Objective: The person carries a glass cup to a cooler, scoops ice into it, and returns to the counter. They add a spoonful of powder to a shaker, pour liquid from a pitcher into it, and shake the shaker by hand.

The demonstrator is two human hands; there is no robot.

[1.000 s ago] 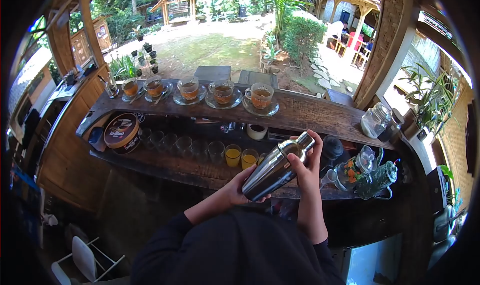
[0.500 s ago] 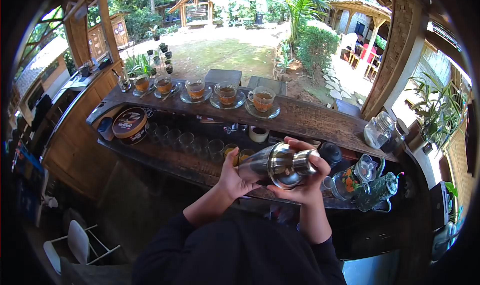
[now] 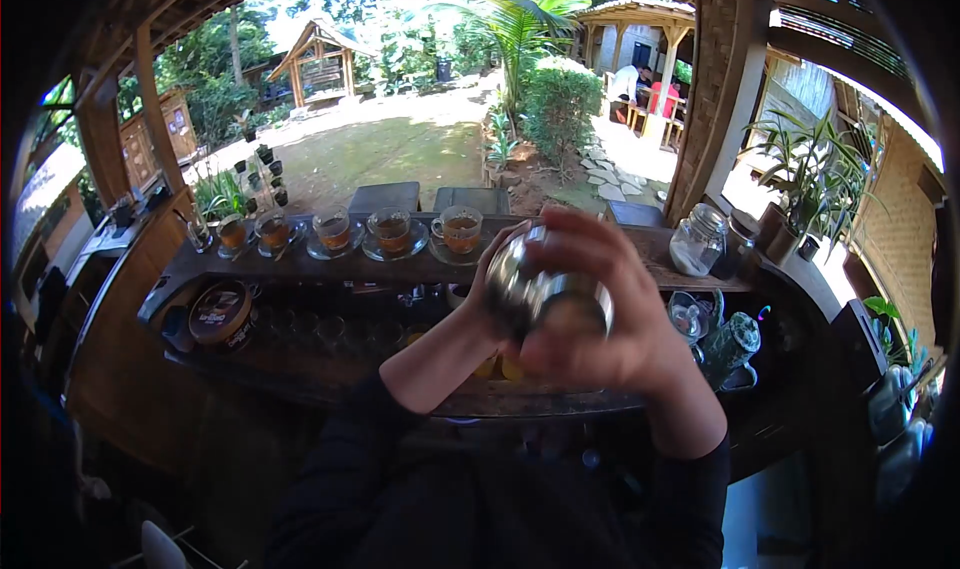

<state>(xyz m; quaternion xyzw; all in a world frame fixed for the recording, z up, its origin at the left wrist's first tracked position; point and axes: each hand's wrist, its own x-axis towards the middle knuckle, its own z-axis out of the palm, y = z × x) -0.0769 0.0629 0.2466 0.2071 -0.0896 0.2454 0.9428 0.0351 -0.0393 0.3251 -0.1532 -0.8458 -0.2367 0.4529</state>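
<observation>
A shiny metal cocktail shaker [image 3: 520, 287] is raised in front of my chest, its capped end pointing toward me. My left hand [image 3: 482, 304] wraps the far body of the shaker, its fingers partly hidden behind the metal. Over the cap end, my right hand [image 3: 625, 319] is closed, smeared a little by motion. Beyond the shaker, glass cups of brown drink stand on saucers along the upper counter, the nearest being a cup [image 3: 459, 231]. Below my hands, a glass with yellow contents [image 3: 512, 366] shows on the lower shelf.
The wooden bar counter [image 3: 620, 244] runs across the view. A lidded glass jar [image 3: 697, 241] and a green patterned bottle-like vessel [image 3: 732, 344] are at the right. A round brown tub [image 3: 220, 314] sits at the left, near a row of dim glasses. People sit outside under a shelter.
Both hands have lifted the shaker up and closer to the camera, and it now covers part of the counter. The head view has tilted up and turned right.
</observation>
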